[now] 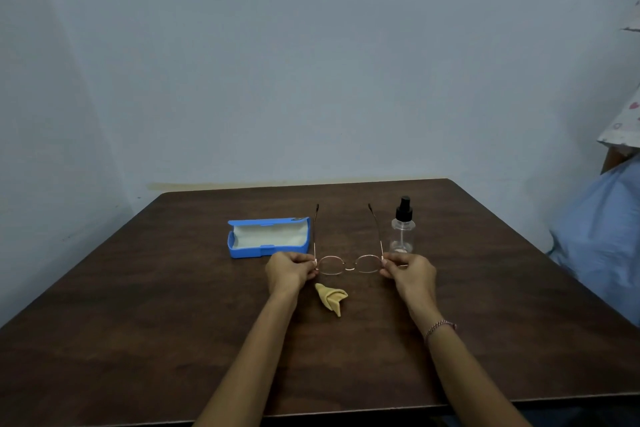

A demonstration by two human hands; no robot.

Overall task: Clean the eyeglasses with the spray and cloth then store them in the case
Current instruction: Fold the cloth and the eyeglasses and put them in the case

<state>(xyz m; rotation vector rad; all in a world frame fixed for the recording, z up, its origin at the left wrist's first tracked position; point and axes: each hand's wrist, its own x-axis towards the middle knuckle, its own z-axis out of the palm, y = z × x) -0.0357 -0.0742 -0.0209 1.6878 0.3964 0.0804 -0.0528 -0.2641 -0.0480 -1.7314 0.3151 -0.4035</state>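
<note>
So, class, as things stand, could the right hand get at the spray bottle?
Probably yes: the spray bottle stands just beyond the right hand with nothing between them. But that hand pinches the eyeglasses at one end, so it must let go first.

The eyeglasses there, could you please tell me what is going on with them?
A person pinches the eyeglasses at both hinges, left hand and right hand, temples unfolded and pointing away. The blue case lies open on the left, the spray bottle stands on the right, and the folded cloth lies untouched on the table.
</note>
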